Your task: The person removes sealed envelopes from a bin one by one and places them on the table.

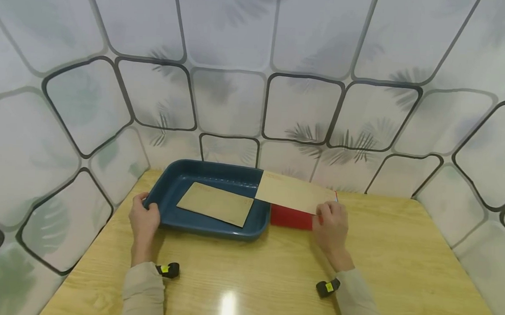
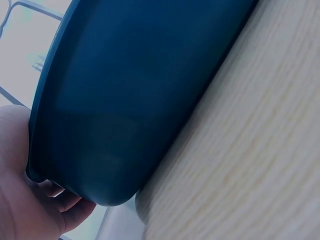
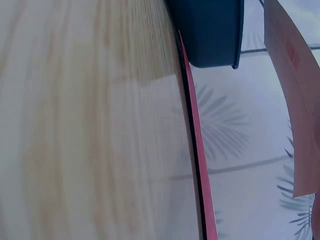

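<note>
My left hand (image 1: 145, 217) grips the left rim of a dark blue tray (image 1: 215, 232), its fingers curled under the rim in the left wrist view. Inside the tray lies a tan envelope (image 1: 216, 204), slightly askew. My right hand (image 1: 332, 225) pinches a second tan envelope (image 1: 295, 191) by its near right corner. This one is raised, and its left end overlaps the tray's right rim in the head view. Below it, a flat red piece (image 1: 290, 217) lies on the table beside the tray, partly hidden by the envelope and my right hand.
The light wooden table (image 1: 251, 275) reaches back to a patterned wall covering (image 1: 234, 100), which also rises on both sides. A black wrist camera (image 1: 169, 270) is on the left wrist and another wrist camera (image 1: 327, 288) on the right.
</note>
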{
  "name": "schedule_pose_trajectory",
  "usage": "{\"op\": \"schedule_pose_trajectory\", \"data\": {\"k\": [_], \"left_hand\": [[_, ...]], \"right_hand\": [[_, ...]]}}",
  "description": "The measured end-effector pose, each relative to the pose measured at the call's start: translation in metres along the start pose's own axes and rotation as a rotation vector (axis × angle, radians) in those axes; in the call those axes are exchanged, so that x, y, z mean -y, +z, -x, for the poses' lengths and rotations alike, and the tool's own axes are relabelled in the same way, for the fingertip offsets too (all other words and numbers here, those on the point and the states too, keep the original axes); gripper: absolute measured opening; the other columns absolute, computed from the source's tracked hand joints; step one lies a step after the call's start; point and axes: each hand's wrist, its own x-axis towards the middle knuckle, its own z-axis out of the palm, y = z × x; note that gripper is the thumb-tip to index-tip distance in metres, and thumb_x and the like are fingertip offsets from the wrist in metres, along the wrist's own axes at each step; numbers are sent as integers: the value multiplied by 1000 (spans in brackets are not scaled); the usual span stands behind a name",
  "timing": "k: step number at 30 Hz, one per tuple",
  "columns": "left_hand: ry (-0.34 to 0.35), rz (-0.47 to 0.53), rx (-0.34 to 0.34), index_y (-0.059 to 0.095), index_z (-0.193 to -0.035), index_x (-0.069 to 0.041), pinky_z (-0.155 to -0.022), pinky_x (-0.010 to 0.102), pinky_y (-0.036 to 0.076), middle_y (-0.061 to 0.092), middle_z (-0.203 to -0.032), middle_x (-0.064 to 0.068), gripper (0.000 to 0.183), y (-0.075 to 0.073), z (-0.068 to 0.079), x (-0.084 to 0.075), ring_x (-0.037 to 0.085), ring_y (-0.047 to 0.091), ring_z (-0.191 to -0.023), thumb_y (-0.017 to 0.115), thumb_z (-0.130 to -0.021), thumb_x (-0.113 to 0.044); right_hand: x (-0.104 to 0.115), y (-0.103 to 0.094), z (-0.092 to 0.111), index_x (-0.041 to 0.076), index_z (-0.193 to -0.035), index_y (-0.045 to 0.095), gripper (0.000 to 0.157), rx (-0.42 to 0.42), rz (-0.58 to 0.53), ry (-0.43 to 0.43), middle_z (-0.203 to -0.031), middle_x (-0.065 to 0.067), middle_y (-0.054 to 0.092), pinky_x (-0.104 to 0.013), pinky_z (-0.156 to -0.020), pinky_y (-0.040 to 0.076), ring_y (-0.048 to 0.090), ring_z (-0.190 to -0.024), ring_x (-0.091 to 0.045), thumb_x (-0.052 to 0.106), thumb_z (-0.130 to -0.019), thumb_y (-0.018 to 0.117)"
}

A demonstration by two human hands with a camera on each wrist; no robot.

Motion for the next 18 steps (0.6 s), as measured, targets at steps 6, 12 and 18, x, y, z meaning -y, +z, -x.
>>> {"op": "schedule_pose_trajectory", "data": {"k": [6, 12, 18], "left_hand": [[14, 8, -15, 41, -145, 0, -104, 57, 36, 45, -144, 30, 49, 2, -1, 1, 45, 45, -130, 37, -96, -9], [32, 15, -32, 42, -143, 1, -103, 57, 36, 46, -143, 31, 49, 4, 0, 0, 46, 45, -129, 36, -95, -9], [27, 11, -34, 42, -143, 0, -103, 57, 36, 45, -143, 30, 49, 2, 2, -2, 45, 45, -129, 35, -96, -9]], "right_hand": [[-13, -23, 3, 2, -77, 51, 16, 50, -5, 82, -83, -18, 52, -52, -69, 41, 51, -80, -42, -10, -69, 56], [-28, -43, 10, 1, -77, 53, 18, 71, -6, 177, -82, -19, 51, -46, -62, 35, 47, -76, -39, -14, -69, 56], [-41, -51, 13, -1, -76, 53, 15, 100, -38, 201, -80, -20, 50, -46, -69, 34, 46, -78, -41, -14, -70, 54]]}}
